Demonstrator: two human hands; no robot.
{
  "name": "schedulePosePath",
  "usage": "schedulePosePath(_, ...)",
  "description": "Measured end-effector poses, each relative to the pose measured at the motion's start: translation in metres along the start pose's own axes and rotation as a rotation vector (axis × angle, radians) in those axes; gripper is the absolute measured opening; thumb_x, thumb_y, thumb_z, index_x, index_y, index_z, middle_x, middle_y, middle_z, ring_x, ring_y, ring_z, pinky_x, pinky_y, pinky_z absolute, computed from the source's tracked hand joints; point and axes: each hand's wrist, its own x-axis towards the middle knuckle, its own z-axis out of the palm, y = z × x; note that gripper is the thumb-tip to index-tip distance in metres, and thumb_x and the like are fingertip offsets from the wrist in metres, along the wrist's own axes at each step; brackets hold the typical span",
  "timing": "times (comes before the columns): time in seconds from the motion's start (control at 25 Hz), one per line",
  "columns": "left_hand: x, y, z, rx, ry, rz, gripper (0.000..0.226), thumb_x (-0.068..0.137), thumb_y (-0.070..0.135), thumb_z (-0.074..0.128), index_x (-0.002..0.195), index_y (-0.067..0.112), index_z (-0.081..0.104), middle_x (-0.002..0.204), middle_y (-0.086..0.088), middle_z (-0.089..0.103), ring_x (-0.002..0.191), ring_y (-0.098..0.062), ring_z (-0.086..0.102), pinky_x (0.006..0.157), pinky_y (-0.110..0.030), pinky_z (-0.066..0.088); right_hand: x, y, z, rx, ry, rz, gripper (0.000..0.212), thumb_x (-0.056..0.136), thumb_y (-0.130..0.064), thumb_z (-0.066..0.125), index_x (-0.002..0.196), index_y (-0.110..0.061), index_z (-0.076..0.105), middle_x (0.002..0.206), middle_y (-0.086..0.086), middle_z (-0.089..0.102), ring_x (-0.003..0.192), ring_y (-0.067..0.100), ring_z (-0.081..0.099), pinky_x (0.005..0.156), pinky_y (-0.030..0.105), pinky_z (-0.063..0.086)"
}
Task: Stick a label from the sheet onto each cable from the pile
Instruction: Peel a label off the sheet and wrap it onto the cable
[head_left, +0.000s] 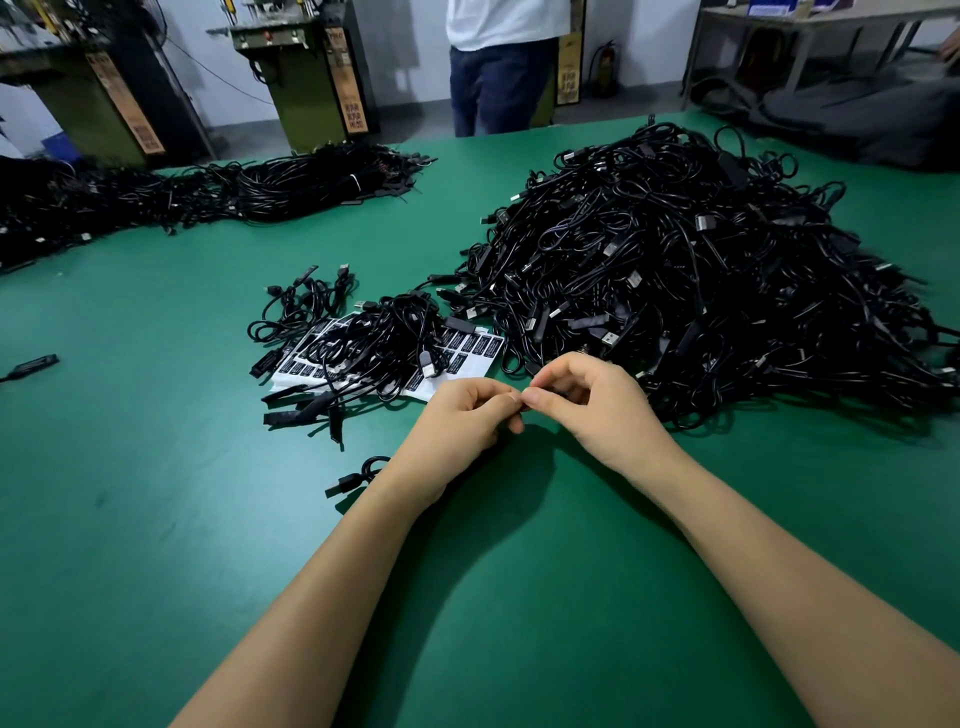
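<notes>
1. Far left of the grip: loose plug (32, 365) on the green table (156, 519); bundled cables (208, 192) at the far edge.
2. Just left and beyond the grip: label sheet (470, 347), small heap of cables (374, 343) lying across it.
3. Left hand (462, 415), fingers curled, tips meeting the right hand's.
4. Right hand (587, 400), thumb and forefinger pressed together at that point. Can't tell what either hand pinches; too small.
5. Right and beyond: pile (701, 270), its near edge just behind the right hand.
</notes>
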Motion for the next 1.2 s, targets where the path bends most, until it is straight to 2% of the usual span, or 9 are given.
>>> schedulePosePath(0.24, -0.001, -0.001, 0.000, -0.026, 0.021, 0.006, 0.023, 0.097, 0.017, 0.053, 0.077, 0.015, 0.064, 0.067, 0.003, 0.066, 0.040, -0.004, 0.033, 0.039, -0.012, 0.028, 0.002, -0.003, -0.005, 0.103, -0.045, 0.046, 0.006, 0.092, -0.021, 0.063, 0.087, -0.022, 0.067, 0.071, -0.007, 0.070, 0.072, 0.012, 0.062, 0.075, 0.031, 0.047)
schedulePosePath(0.36, -0.001, -0.004, -0.001, -0.005, 0.045, 0.038, 0.021, 0.097, 0.017, 0.054, 0.080, 0.016, 0.066, 0.066, 0.007, 0.067, 0.041, -0.003, 0.035, 0.041, -0.011, 0.029, 0.003, -0.001, -0.004, 0.130, 0.005, 0.069, 0.006, 0.087, -0.021, 0.069, 0.089, -0.026, 0.066, 0.079, -0.005, 0.070, 0.079, 0.011, 0.064, 0.078, 0.027, 0.047)
schedulePosePath(0.44, 0.000, -0.007, 0.001, 0.059, 0.058, 0.058, 0.014, 0.095, 0.016, 0.057, 0.086, 0.016, 0.067, 0.070, 0.006, 0.071, 0.045, 0.000, 0.045, 0.046, -0.011, 0.034, 0.002, 0.001, -0.002, 0.084, 0.073, 0.082, 0.009, 0.082, -0.023, 0.074, 0.087, -0.027, 0.067, 0.080, -0.006, 0.070, 0.080, 0.011, 0.064, 0.078, 0.025, 0.048)
schedulePosePath(0.52, 0.002, -0.009, 0.003, 0.134, 0.069, 0.073, 0.012, 0.093, 0.014, 0.059, 0.089, 0.021, 0.067, 0.078, 0.005, 0.074, 0.055, 0.002, 0.055, 0.056, -0.016, 0.040, 0.003, 0.003, 0.001, 0.064, 0.125, 0.087, 0.011, 0.079, -0.023, 0.076, 0.085, -0.027, 0.067, 0.077, -0.008, 0.070, 0.077, 0.009, 0.064, 0.075, 0.023, 0.048)
schedulePosePath(0.68, 0.003, -0.012, 0.004, 0.240, 0.078, 0.107, 0.025, 0.093, 0.013, 0.059, 0.075, 0.029, 0.066, 0.078, 0.003, 0.074, 0.049, -0.005, 0.045, 0.057, -0.028, 0.040, 0.001, 0.002, 0.003, 0.021, 0.181, 0.074, 0.014, 0.078, -0.022, 0.076, 0.080, -0.030, 0.065, 0.074, -0.010, 0.070, 0.073, 0.005, 0.063, 0.070, 0.019, 0.047)
schedulePosePath(0.84, 0.003, -0.012, 0.004, 0.245, 0.092, 0.097, 0.026, 0.093, 0.013, 0.059, 0.075, 0.032, 0.063, 0.074, 0.011, 0.073, 0.043, -0.004, 0.043, 0.051, -0.023, 0.040, -0.003, -0.002, 0.006, -0.040, 0.182, 0.029, 0.011, 0.081, -0.019, 0.072, 0.086, -0.027, 0.067, 0.073, -0.012, 0.068, 0.074, 0.005, 0.062, 0.071, 0.023, 0.048)
schedulePosePath(0.96, 0.004, -0.011, 0.004, 0.256, 0.105, 0.095, 0.025, 0.093, 0.013, 0.059, 0.076, 0.030, 0.063, 0.075, 0.008, 0.074, 0.045, -0.005, 0.044, 0.053, -0.023, 0.041, -0.005, -0.006, 0.008, -0.067, 0.164, 0.003, 0.012, 0.084, -0.017, 0.069, 0.090, -0.026, 0.069, 0.072, -0.014, 0.066, 0.073, 0.004, 0.060, 0.072, 0.023, 0.048)
schedulePosePath(1.12, 0.003, -0.010, 0.004, 0.280, 0.109, 0.102, 0.017, 0.093, 0.012, 0.059, 0.084, 0.021, 0.069, 0.078, 0.004, 0.073, 0.045, 0.006, 0.045, 0.053, -0.019, 0.036, -0.006, -0.008, 0.009, -0.142, 0.157, -0.048, 0.008, 0.083, -0.016, 0.069, 0.089, -0.022, 0.070, 0.077, -0.011, 0.066, 0.076, 0.008, 0.060, 0.074, 0.024, 0.046)
schedulePosePath(1.2, 0.003, -0.010, 0.003, 0.294, 0.103, 0.103, 0.015, 0.093, 0.012, 0.059, 0.087, 0.017, 0.071, 0.077, 0.005, 0.073, 0.044, 0.006, 0.044, 0.050, -0.015, 0.033, -0.006, -0.008, 0.010, -0.153, 0.140, -0.073, 0.003, 0.084, -0.017, 0.070, 0.086, -0.018, 0.070, 0.085, -0.006, 0.064, 0.083, 0.014, 0.057, 0.078, 0.027, 0.044)
